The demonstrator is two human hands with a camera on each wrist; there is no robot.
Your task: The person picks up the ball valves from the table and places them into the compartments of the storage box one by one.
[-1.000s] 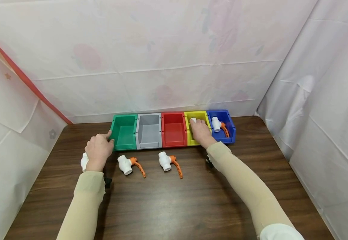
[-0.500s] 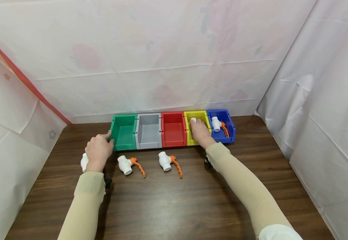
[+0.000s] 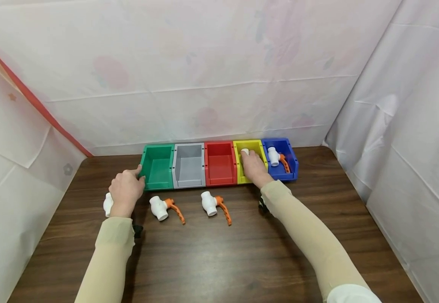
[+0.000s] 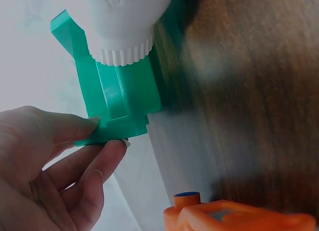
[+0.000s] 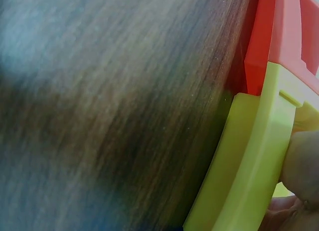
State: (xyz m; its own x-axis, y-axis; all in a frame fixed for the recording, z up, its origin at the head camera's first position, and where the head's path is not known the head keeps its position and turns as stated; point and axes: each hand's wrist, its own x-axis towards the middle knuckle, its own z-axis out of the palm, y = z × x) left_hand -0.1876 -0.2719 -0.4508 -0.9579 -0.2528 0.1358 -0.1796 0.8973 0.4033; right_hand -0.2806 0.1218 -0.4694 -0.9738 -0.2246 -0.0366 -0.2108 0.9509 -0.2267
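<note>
My left hand pinches the left wall of the green bin between thumb and fingers, as the left wrist view also shows. My right hand reaches into the yellow bin and grips a white ball valve; only the valve's white end peeks out past the fingers, its handle hidden. Two ball valves with orange handles, one by the left hand and another before the red bin, lie on the table. A further white valve is partly covered by my left hand.
Between the green and red bins sits a grey bin. At the row's right end, a blue bin holds another ball valve. The bins line the back of the wooden table, close to a hanging white cloth.
</note>
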